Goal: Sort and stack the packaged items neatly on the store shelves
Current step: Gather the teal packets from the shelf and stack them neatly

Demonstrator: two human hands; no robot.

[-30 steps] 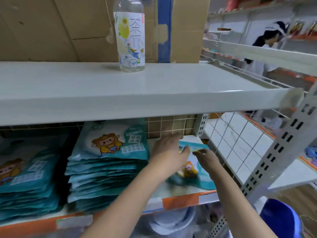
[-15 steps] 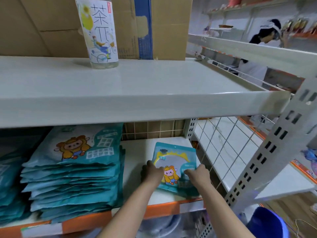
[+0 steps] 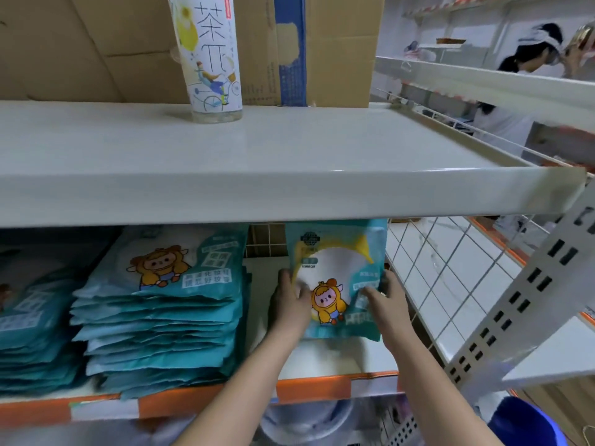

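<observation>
A teal packet (image 3: 335, 262) with a cartoon figure lies on the right part of the lower shelf (image 3: 322, 362), its far end under the upper shelf's edge. My left hand (image 3: 289, 304) grips its left edge, thumb on top. My right hand (image 3: 384, 300) grips its right edge. To the left stands a tall stack of teal packets (image 3: 161, 317), and another stack (image 3: 29, 333) sits at the far left.
The upper shelf (image 3: 289, 162) carries a tea bottle (image 3: 209, 56) and cardboard boxes (image 3: 338, 43) behind it. A wire grid panel (image 3: 450, 278) closes the shelf's right side, beside a perforated upright (image 3: 528, 294). A person (image 3: 531, 59) stands at back right. A blue bin (image 3: 528, 423) sits lower right.
Both hands took hold of the packet's sides and slid it deeper onto the shelf; it now sits straighter. The camera came closer.
</observation>
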